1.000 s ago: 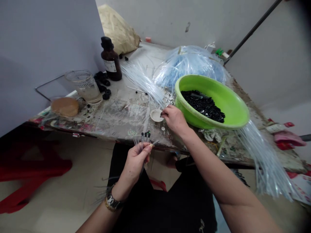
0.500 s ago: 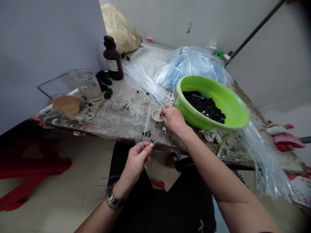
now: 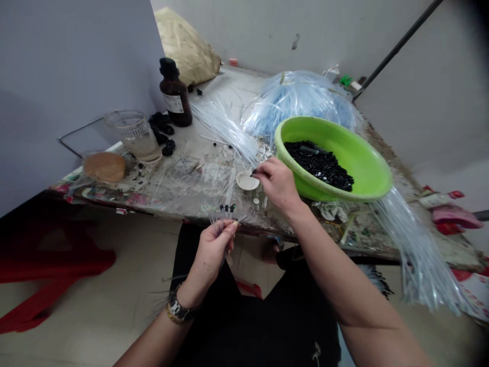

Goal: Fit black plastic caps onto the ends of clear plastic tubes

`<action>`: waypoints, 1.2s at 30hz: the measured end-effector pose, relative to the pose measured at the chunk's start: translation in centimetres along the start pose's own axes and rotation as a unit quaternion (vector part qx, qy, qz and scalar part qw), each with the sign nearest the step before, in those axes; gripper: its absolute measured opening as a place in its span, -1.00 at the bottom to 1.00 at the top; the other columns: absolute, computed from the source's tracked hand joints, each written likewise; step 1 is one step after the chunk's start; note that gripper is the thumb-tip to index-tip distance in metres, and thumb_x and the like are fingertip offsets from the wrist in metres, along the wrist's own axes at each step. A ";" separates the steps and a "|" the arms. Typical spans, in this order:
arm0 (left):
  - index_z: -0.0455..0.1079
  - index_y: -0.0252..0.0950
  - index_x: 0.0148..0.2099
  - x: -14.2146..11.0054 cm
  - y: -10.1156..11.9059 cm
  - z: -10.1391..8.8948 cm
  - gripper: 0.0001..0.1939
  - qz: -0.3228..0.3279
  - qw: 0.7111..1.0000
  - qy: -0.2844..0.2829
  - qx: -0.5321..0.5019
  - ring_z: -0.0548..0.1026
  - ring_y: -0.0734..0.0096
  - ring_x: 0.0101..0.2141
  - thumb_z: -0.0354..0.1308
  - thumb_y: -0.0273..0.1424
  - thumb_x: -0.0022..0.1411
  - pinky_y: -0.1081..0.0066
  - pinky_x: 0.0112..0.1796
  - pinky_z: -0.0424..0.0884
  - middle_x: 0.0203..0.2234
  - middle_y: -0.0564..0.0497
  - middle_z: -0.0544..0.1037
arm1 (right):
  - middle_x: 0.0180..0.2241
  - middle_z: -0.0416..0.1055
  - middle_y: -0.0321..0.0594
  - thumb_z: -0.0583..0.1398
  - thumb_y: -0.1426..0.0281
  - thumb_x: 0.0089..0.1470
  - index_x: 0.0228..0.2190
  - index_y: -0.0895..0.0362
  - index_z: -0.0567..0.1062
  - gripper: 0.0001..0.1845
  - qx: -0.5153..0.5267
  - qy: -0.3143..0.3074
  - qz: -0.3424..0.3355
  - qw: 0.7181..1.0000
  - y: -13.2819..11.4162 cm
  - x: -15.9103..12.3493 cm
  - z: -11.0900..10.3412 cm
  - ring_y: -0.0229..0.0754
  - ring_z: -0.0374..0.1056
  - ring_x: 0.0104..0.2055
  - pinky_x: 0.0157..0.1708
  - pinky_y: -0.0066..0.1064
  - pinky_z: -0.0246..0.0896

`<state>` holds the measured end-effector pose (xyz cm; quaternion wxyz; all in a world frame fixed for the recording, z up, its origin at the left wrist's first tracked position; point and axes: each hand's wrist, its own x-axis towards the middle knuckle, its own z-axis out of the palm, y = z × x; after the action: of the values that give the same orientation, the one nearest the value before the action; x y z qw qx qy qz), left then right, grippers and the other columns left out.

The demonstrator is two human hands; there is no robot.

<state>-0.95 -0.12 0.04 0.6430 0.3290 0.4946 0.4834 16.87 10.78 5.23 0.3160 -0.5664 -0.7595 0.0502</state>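
Note:
My left hand (image 3: pixel 217 242) is closed round a bunch of thin clear plastic tubes (image 3: pixel 217 216), held in front of the table edge. Several of the tubes end in small black fittings (image 3: pixel 227 208), and one bare tube end sticks out past my thumb. My right hand (image 3: pixel 278 184) pinches a small black fitting (image 3: pixel 252 173) between thumb and fingertips. It hovers at the right rim of a small white dish (image 3: pixel 243 185). Just right of that hand stands a green basin (image 3: pixel 372 171) with a heap of black fittings (image 3: pixel 319 165) in it.
A large bundle of clear tubes (image 3: pixel 301 102) lies behind the basin, and more tubes (image 3: pixel 416 250) hang over the front right edge. On the left stand a brown bottle (image 3: pixel 176 102), a glass (image 3: pixel 139 140) and a round tan block (image 3: pixel 104 167). A red stool (image 3: pixel 57 270) is below.
My right hand has lifted slightly and drawn back from the dish, so the black fitting in its fingertips now shows. My left hand still holds the tubes, nearly in place.

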 end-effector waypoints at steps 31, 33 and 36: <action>0.47 -0.35 -0.35 -0.7 0.2 0.9 -0.80 0.006 0.998 -0.032 0.054 0.22 0.59 -0.60 0.26 -0.29 0.11 0.53 -0.53 0.14 -0.63 0.13 0.32 | -0.51 0.32 -0.34 0.21 0.44 -0.03 -0.56 0.13 0.40 -0.89 0.330 -0.054 0.180 0.925 -2.6 -9.3 -2.4 -0.27 0.23 -0.43 -0.39 -0.45 0.10; 0.47 -0.35 -0.35 -0.7 0.0 0.9 -0.80 0.005 0.998 -0.033 0.057 0.22 0.59 -0.60 0.26 -0.29 0.11 0.53 -0.53 0.14 -0.63 0.13 0.33 | -0.51 0.33 -0.34 0.21 0.44 -0.03 -0.56 0.13 0.40 -0.88 0.329 -0.053 0.180 0.926 -2.7 -9.4 -2.4 -0.27 0.24 -0.43 -0.39 -0.46 0.10; 0.46 -0.35 -0.34 -0.7 -0.3 0.8 -0.80 0.008 0.997 -0.038 0.062 0.23 0.59 -0.60 0.26 -0.28 0.12 0.52 -0.52 0.15 -0.62 0.13 0.32 | -0.51 0.33 -0.34 0.21 0.44 -0.02 -0.55 0.13 0.40 -0.89 0.326 -0.054 0.180 0.926 -2.7 -9.6 -2.4 -0.28 0.24 -0.43 -0.40 -0.46 0.11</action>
<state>-0.16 -0.79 0.26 0.6355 0.3905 0.4961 0.4445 17.45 0.57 4.21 0.4271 -0.5558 -0.6023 0.3820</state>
